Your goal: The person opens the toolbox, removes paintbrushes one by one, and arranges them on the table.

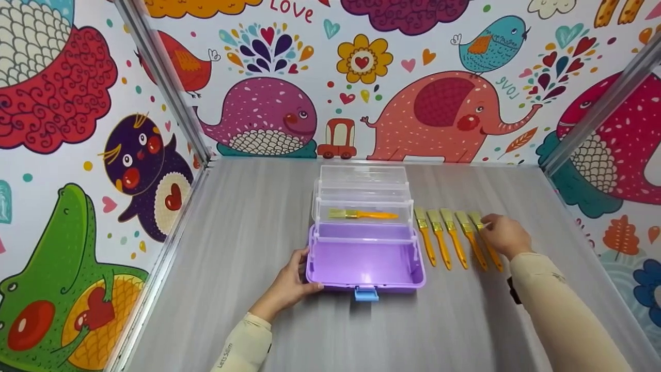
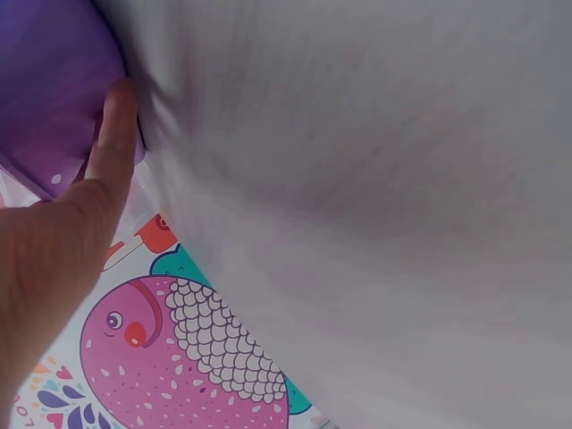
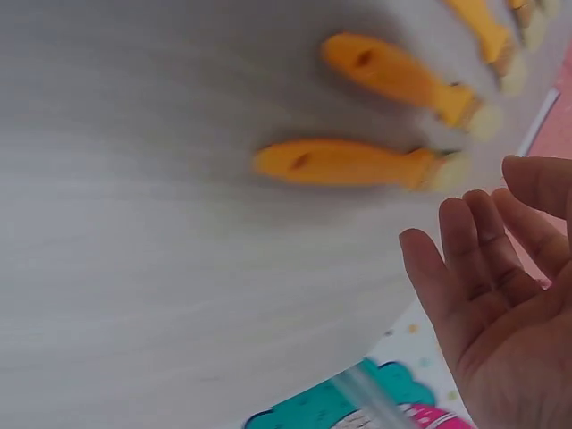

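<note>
A purple toolbox (image 1: 361, 261) stands with its clear trays (image 1: 364, 194) unfolded toward the back. My left hand (image 1: 290, 281) holds its front left corner, thumb at the front and fingers along the left side; one finger (image 2: 116, 134) lies against the purple wall in the left wrist view. One paintbrush (image 1: 369, 214) with an orange handle lies across a tray. To the right of the box, several similar brushes (image 1: 439, 240) lie in a row. My right hand (image 1: 508, 236) is at the bristle end of the rightmost brush (image 3: 340, 163), fingers loosely bent and nothing between them.
The grey tabletop (image 1: 232, 206) runs back to a wall (image 1: 330, 51) printed with cartoon animals. Metal frame posts (image 1: 160, 67) rise at the back corners. A blue latch (image 1: 366, 294) sticks out at the front of the box.
</note>
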Demonstrator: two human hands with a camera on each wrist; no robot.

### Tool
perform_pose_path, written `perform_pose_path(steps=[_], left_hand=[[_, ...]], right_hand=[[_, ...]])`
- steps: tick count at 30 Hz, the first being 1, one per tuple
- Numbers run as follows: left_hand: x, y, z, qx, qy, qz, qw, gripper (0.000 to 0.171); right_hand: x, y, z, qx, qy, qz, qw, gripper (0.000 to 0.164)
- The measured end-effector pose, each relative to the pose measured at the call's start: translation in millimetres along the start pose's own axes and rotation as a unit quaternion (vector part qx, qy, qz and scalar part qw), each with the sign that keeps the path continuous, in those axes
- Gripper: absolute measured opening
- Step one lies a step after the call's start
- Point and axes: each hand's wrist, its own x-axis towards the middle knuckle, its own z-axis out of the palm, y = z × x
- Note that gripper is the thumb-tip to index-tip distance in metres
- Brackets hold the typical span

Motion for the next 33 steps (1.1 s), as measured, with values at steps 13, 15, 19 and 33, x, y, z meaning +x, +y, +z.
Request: perform_pose_path(steps=[13, 15, 19, 33], left_hand=[[0.1, -1.1, -0.1, 0.004, -0.002, 0.007, 1.0000, 0.086], [0.4, -1.4, -0.1, 0.005, -0.002, 0.008, 1.0000, 0.086], [-0.1, -1.1, -0.1, 0.007, 0.000, 0.006, 1.0000, 0.086], [-0.2, -1.1, 0.0, -0.004, 0.002, 0.001, 1.0000, 0.088]], right_hand=[[6.8, -85.3, -11.2, 0.048, 0.056, -0.108, 0.991, 0.026], [6.7, -100.0, -11.1, 0.053, 0.058, -0.126, 0.989, 0.025], [5.1, -127.8, -8.1, 0.066, 0.053, -0.171, 0.982, 0.023], [-5.7, -199.4, 22.6, 0.052, -0.040, -0.331, 0.941, 0.024]])
